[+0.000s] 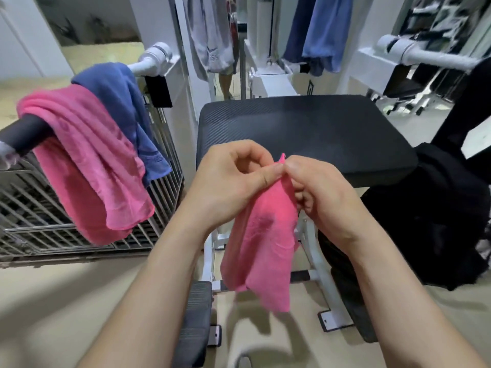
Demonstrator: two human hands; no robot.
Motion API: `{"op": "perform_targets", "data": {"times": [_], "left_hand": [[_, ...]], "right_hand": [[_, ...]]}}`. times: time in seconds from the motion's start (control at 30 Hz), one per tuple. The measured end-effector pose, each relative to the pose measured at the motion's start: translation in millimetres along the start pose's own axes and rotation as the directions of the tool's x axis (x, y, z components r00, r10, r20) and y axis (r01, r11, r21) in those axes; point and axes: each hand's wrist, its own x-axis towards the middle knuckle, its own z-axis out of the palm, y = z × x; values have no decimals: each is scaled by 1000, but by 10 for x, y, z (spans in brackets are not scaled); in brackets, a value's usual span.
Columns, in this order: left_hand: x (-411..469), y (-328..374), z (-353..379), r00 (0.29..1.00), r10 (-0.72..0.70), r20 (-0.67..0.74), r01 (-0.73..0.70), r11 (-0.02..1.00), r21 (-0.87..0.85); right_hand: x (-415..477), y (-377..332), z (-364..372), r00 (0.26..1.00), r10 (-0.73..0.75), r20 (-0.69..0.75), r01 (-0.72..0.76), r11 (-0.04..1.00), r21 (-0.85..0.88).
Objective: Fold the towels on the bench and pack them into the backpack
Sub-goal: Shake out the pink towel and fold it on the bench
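Pale beige floor [66,301] is spreading under a gym corner crowded with white machine frames, and a black padded bench [305,128] is sitting in the middle of it on a white frame [322,277]. Its top is lying bare. In front of its near edge a left hand [228,181] and a right hand [324,192] are meeting almost knuckle to knuckle, each pinching the top edge of a pink towel [263,251] between thumb and fingers. That towel is hanging loose and crumpled below the hands, off the bench, covering part of the frame and a smaller black pad [195,322] lower down. On the left a padded bar [24,134] is sticking out, and a second pink towel [87,166] is draping over it, with a blue towel [119,102] lying beside it and partly overlapping it further along the same bar. Both are hanging in front of a wire grid [32,205]. To the right a black backpack [430,221] is slumping just beside the bench; its opening is too dark to make out. At the back a grey cloth [212,35] and blue cloths [324,30] are hanging among the uprights.
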Motion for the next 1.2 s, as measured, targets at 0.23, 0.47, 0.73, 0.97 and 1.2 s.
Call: {"op": "perform_targets", "data": {"times": [0.23, 0.47, 0.73, 0.97, 1.2], "left_hand": [[205, -293, -295, 889, -107, 444, 208, 960, -185], [119, -371, -229, 760, -106, 641, 340, 906, -253], [-100, -229, -352, 847, -314, 429, 288, 949, 127], [659, -146, -551, 955, -29, -294, 80, 983, 165], [1707, -791, -619, 931, -75, -357, 272, 795, 543]], "right_hand": [[301, -178, -93, 998, -51, 48, 36, 959, 282], [248, -400, -231, 973, -111, 200, 64, 971, 230], [114, -531, -712, 937, -215, -276, 214, 976, -34], [731, -523, -1126, 788, -344, -510, 20, 843, -538], [1781, 183, -1409, 811, -243, -532, -390, 453, -802]]}}
